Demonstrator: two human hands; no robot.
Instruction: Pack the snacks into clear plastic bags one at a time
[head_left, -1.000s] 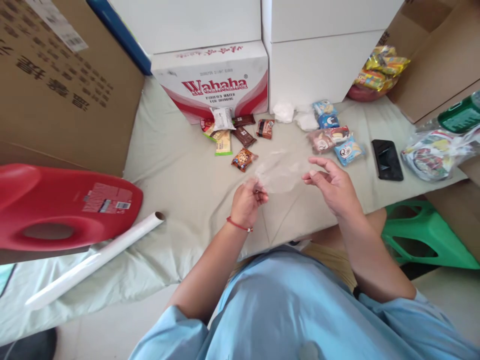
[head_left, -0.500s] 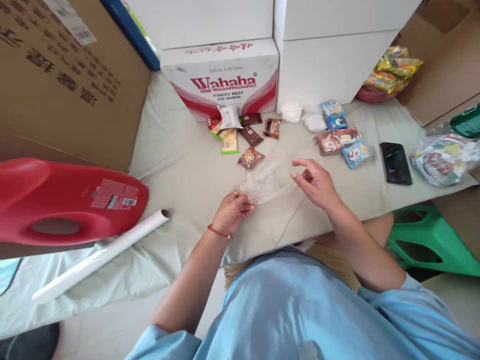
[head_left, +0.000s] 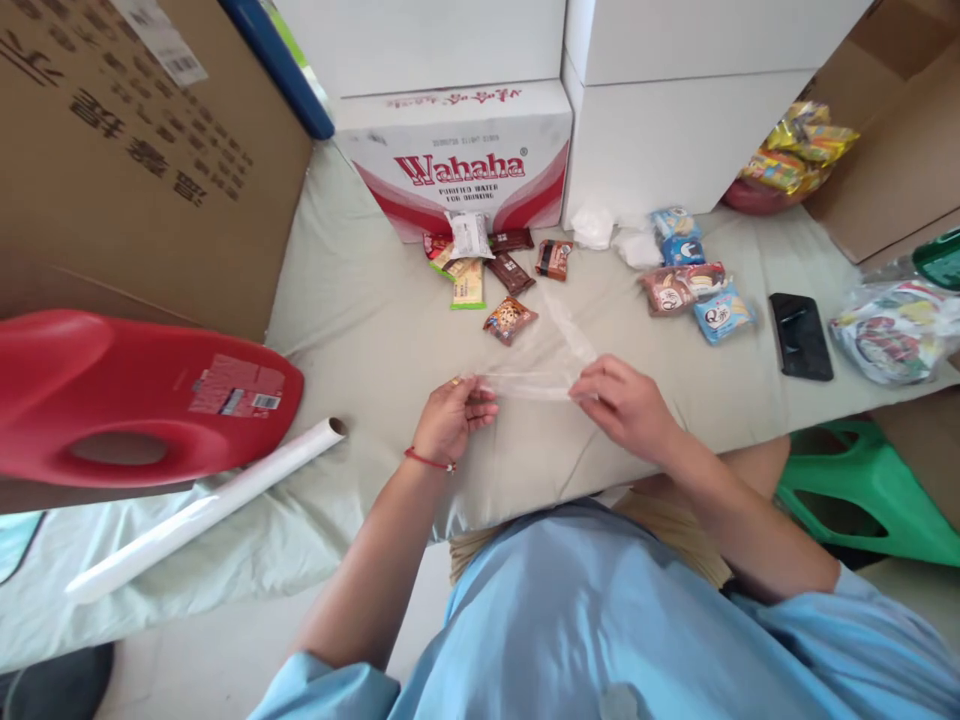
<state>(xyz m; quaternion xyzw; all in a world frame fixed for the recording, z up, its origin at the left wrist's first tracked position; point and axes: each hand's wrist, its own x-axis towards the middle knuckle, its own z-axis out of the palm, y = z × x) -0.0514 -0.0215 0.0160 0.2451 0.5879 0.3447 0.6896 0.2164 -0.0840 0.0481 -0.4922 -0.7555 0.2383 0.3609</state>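
A thin clear plastic bag point(head_left: 529, 385) is stretched between my two hands, just above the cloth. My left hand point(head_left: 451, 415), with a ring and a red bracelet at the wrist, pinches its left end. At the other end my right hand point(head_left: 626, 405) grips the film between thumb and fingers. Just beyond the bag lies a brown wrapped snack point(head_left: 511, 320). Behind it is a small pile of snack packs, with a white packet point(head_left: 470, 235) on top and a yellow-green packet point(head_left: 468, 284) below. A brown square packet point(head_left: 553, 259) lies right of the pile.
A Wahaha carton point(head_left: 465, 165) stands behind the snacks. Blue snack packs point(head_left: 724, 312), white bundles point(head_left: 637, 247) and a black phone point(head_left: 801, 336) lie to the right. At left are a red jug point(head_left: 255, 400) and a white roll point(head_left: 217, 510). A green stool point(head_left: 877, 490) stands lower right.
My right hand has closed on the plastic bag, having been open beside it. The bag, spread loosely before, is now drawn into a narrow strip between both hands.
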